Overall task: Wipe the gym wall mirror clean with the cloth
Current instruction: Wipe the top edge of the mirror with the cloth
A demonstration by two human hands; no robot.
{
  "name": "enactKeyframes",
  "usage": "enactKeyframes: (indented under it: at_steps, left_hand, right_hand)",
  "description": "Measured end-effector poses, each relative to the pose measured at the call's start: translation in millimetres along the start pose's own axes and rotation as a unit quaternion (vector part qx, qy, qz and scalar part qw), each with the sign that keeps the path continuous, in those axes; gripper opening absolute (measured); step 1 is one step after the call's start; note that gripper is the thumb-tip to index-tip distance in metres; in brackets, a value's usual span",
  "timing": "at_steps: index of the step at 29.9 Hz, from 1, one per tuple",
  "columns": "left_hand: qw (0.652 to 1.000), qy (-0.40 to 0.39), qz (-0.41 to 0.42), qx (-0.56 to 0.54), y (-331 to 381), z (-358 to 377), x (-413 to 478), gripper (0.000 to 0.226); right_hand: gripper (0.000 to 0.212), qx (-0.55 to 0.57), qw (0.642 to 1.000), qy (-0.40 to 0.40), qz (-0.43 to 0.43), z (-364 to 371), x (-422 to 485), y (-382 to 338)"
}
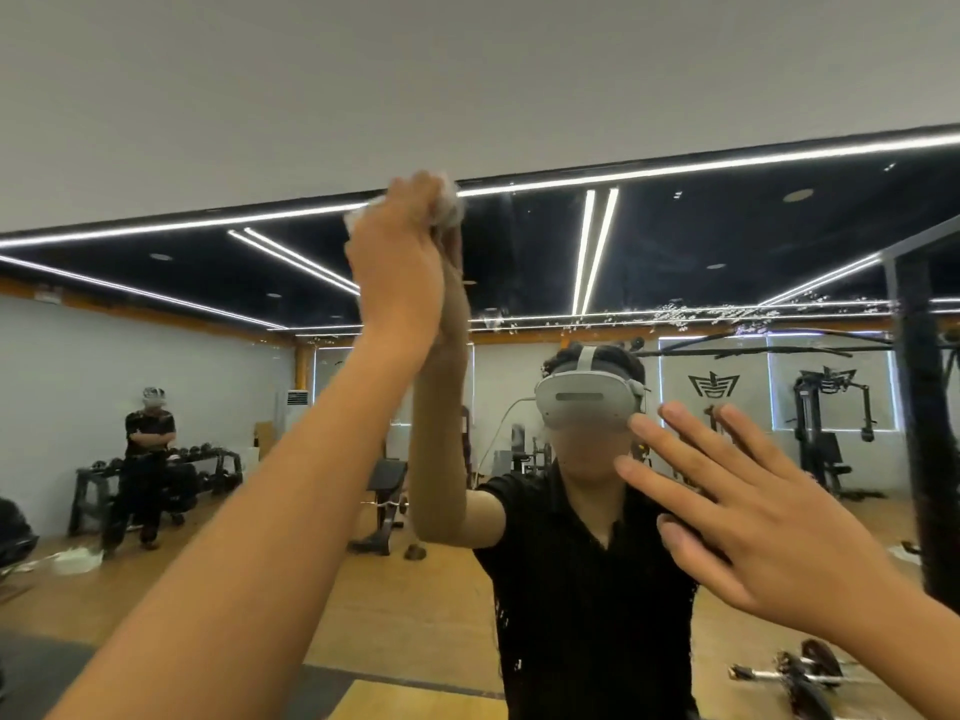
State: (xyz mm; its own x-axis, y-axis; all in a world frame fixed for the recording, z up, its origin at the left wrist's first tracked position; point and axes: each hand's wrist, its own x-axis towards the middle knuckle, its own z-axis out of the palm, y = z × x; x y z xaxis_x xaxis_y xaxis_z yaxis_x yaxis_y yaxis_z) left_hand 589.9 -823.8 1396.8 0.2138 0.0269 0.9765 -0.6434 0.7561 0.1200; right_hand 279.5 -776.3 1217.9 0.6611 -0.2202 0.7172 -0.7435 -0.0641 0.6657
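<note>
The wall mirror (675, 252) fills most of the head view, its dark top edge running under a white wall. My left hand (397, 257) is raised high and presses a crumpled white cloth (451, 202) against the glass right at the top edge. Only bits of the cloth show around my fingers. My right hand (748, 517) lies flat on the mirror lower right, fingers spread, holding nothing. A band of small water droplets (691, 314) clings to the glass to the right of the cloth.
The mirror reflects me with a headset, a person standing by a dumbbell rack (156, 475) at left, a bench (387, 491), a cable machine (826, 439) and a dark rack post (919, 407) at right. A wooden floor shows in the reflection.
</note>
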Motion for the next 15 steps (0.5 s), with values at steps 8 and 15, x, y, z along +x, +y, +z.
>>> enactKeyframes:
  at_steps: [8,15]
  left_hand:
    - [0.998,0.055,-0.009,0.04,-58,-46,-13,0.022]
    - [0.981,-0.089,0.17,0.033,1,-5,-70,0.037]
  right_hand:
    - [0.059,0.002,1.0,0.007,-0.003,0,0,0]
    - [0.06,0.001,1.0,-0.001,0.001,-1,0,0]
